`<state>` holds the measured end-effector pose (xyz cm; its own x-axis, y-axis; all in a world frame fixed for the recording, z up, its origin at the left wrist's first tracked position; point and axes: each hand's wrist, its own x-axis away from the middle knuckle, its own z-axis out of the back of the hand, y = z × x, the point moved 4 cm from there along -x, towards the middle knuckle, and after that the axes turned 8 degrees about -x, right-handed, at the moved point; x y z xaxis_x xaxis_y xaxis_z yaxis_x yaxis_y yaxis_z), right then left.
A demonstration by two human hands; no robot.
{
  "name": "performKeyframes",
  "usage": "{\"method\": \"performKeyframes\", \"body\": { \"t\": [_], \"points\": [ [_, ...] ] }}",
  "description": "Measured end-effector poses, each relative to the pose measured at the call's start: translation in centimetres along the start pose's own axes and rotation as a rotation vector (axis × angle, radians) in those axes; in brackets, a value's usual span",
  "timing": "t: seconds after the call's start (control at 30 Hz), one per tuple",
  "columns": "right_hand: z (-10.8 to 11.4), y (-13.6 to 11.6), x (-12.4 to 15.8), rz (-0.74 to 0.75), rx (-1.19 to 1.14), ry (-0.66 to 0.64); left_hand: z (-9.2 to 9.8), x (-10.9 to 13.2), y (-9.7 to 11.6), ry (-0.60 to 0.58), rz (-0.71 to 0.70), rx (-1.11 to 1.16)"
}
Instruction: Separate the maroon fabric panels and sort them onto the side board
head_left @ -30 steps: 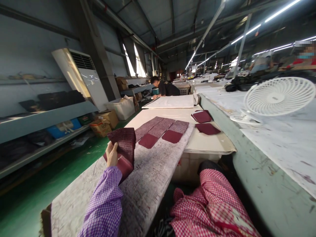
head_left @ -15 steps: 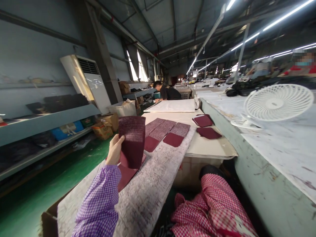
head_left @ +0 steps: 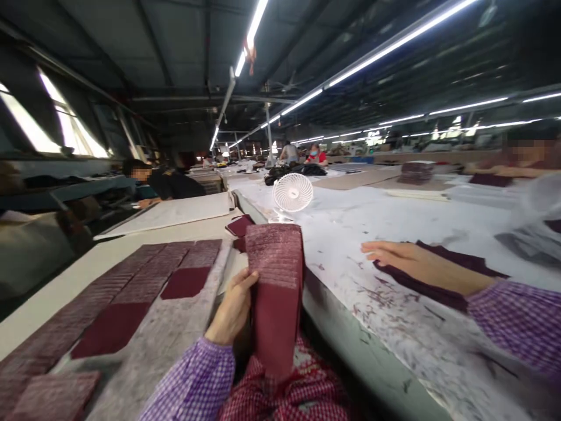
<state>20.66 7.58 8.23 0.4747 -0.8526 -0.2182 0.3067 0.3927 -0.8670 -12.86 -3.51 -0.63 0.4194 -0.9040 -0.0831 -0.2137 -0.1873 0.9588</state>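
Observation:
My left hand is closed on the left edge of a long maroon fabric piece, thumb in front. The piece hangs upright over my lap, its upper part speckled grey and its lower part plain. To the right, my right hand lies flat with fingers stretched out on dark maroon fabric on the white table. Several maroon panels with speckled bands lie in rows on the grey padded board at my left.
A white fan stands on the white-covered table, ahead of my right hand. Smaller maroon pieces lie behind the held fabric. One person leans over a board at left; another person's arm rests at far right.
The view has swung right. My left hand has carried the maroon fabric piece away from the padded board, over my lap. My right hand has come into view on the dark fabric.

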Motion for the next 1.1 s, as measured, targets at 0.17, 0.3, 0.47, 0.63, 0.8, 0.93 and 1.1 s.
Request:
{"method": "performKeyframes", "body": {
  "t": [0.17,0.3,0.47,0.63,0.8,0.93,1.1],
  "points": [
    [-3.7,0.1,0.3,-0.089,-0.253,-0.147,-10.7,-1.2,-3.4,-0.153,0.161,0.073],
    [-4.5,0.5,-0.7,-0.103,-0.256,-0.050,-13.4,-1.8,-4.1,-0.145,0.199,0.083],
    [-4.2,1.4,-3.5,-0.188,-0.312,0.058,-12.9,-1.2,-3.0,-0.215,0.326,0.132],
    [-3.5,3.1,-6.3,-0.410,-0.183,0.066,-10.6,-0.2,-2.1,-0.344,0.298,0.152],
    [-2.7,4.2,-8.4,-0.452,-0.056,0.001,-9.5,-0.4,-1.5,-0.157,-0.102,-0.268],
    [-2.4,5.1,-9.9,-0.389,0.112,-0.051,-12.4,1.5,-0.6,-0.417,-0.563,-0.768],
    [-2.0,5.6,-10.8,-0.197,0.290,-0.004,-13.1,3.0,-1.2,-0.596,-0.770,-0.940]
  ]
}}
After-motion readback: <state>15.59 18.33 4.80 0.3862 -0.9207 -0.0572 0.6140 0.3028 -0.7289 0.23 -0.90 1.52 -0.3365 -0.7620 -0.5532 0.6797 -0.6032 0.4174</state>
